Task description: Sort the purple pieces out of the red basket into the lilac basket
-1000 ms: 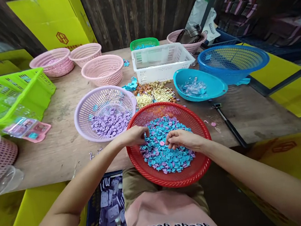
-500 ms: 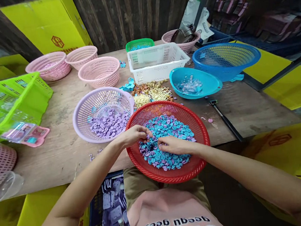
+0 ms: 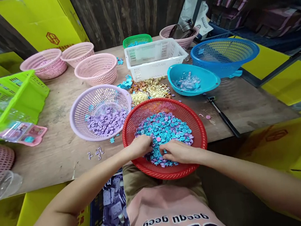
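Note:
A red basket [image 3: 203, 129] rests on my lap against the table edge, filled with small round plastic pieces [image 3: 164, 122], mostly blue with purple ones mixed in. Inside it, my left hand [image 3: 142, 145] is closed at the left side of the heap, its fingertips hidden. My right hand [image 3: 179, 151] is just to its right, fingers curled down among the pieces; whatever it grips is hidden. One pink piece [image 3: 158, 139] lies on top between the hands. A lilac basket [image 3: 74, 115] beside the red one contains purple round pieces [image 3: 107, 122].
A turquoise bowl [image 3: 216, 81] with clear parts stands behind right, near a black-handled hammer-like tool [image 3: 225, 120]. Cream frames [image 3: 157, 91] and brown bits lie behind the red basket. A white crate [image 3: 146, 70], pink baskets [image 3: 96, 75], a blue basket [image 3: 207, 70] and a green crate [image 3: 30, 110] surround them.
My left hand has moved slightly left and down, deeper into the pieces, its fingers now more hidden. My right hand has shifted a little lower. The view has tilted slightly.

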`<state>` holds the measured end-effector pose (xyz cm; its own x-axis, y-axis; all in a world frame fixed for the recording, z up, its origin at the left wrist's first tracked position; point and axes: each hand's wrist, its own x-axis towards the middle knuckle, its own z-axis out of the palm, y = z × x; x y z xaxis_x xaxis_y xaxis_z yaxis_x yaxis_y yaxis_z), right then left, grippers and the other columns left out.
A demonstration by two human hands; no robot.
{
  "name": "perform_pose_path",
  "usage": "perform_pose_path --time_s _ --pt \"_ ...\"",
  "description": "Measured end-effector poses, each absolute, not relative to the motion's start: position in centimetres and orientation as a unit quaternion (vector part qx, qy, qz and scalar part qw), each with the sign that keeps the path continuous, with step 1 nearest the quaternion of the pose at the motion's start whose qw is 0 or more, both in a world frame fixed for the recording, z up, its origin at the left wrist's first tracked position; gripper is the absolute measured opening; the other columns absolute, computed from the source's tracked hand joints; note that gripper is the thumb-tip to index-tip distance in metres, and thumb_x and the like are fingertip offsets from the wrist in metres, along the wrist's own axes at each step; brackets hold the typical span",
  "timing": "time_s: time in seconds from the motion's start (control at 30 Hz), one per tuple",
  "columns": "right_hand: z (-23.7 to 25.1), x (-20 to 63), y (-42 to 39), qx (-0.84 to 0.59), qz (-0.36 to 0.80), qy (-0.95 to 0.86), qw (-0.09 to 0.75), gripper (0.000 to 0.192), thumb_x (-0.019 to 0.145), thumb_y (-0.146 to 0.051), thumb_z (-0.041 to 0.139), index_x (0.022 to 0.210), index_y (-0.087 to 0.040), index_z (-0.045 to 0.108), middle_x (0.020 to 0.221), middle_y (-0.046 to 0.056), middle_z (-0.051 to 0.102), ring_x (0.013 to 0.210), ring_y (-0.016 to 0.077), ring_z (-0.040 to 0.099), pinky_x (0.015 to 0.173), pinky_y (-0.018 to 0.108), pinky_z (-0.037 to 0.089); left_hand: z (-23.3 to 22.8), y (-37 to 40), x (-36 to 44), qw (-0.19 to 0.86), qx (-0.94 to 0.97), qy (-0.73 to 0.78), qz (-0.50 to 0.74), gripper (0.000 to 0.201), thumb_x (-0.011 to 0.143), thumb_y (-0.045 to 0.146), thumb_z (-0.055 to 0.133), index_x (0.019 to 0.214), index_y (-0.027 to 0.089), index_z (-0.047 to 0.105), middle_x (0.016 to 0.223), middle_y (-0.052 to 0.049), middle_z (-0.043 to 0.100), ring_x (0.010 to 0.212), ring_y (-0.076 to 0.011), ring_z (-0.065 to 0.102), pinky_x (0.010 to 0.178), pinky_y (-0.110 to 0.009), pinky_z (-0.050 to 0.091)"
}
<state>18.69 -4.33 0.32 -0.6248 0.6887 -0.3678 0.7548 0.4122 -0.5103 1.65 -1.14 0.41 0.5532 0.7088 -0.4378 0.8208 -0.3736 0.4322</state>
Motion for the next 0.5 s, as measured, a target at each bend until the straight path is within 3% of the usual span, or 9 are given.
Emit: perform_pose_path --time_s 0.1,0.2,0.33,0.43,0.5 --pt "-0.3 18.4 -5.4 0.415 -0.265 0.865 0.097 0.018 0.07 -0.026 0.055 0.087 -0.019 0.058 0.073 0.006 0.062 0.07 0.0194 0.057 0.056 0.024 0.033 0.1 -1.6 2.2 0.217 0.85 0.451 -0.164 0.013 0.065 0.023 0.056 0.072 0.013 0.061 0.075 -0.011 0.06 0.075 -0.0233 0.056 0.061 -0.029 0.04" --pt "-0.7 18.3 -5.7 0.411 -0.256 0.868 0.11 0.015 0.072 -0.022 0.051 0.084 -0.017 0.059 0.072 0.007 0.062 0.07 0.0201 0.057 0.057 0.024 0.033 0.1 -1.1 2.3 0.238 0.851 0.44 -0.158 0.008 0.062 0.021 0.059 0.067 0.014 0.06 0.067 -0.008 0.058 0.069 -0.021 0.055 0.059 -0.027 0.038" --pt "0.3 18.9 -4.8 0.418 -0.368 0.828 0.062 0.011 0.07 -0.02 0.051 0.075 -0.015 0.06 0.067 0.004 0.059 0.067 0.0163 0.054 0.059 0.024 0.034 0.9 0.4 1.2 0.457 0.789 0.406 -0.06 0.013 0.065 0.028 0.056 0.067 0.015 0.055 0.056 0.002 0.048 0.054 -0.0103 0.045 0.052 -0.021 0.034" --pt "1.4 20.0 -3.7 0.381 -0.603 0.701 0.005 0.015 0.071 -0.029 0.051 0.071 -0.015 0.055 0.056 -0.002 0.05 0.053 0.0099 0.046 0.052 0.021 0.033 2.0 1.0 0.1 0.686 0.623 0.375 0.036 0.019 0.071 0.034 0.049 0.069 0.015 0.047 0.056 0.004 0.042 0.05 -0.0071 0.041 0.045 -0.019 0.032" --pt "1.8 20.8 -3.2 0.337 -0.76 0.554 -0.043 0.016 0.073 -0.031 0.049 0.071 -0.015 0.05 0.052 -0.005 0.042 0.047 0.0073 0.041 0.047 0.02 0.031 2.7 1.0 -0.4 0.781 0.507 0.355 0.08 0.017 0.072 0.032 0.048 0.072 0.015 0.043 0.059 0.003 0.044 0.053 -0.0077 0.045 0.044 -0.018 0.034"
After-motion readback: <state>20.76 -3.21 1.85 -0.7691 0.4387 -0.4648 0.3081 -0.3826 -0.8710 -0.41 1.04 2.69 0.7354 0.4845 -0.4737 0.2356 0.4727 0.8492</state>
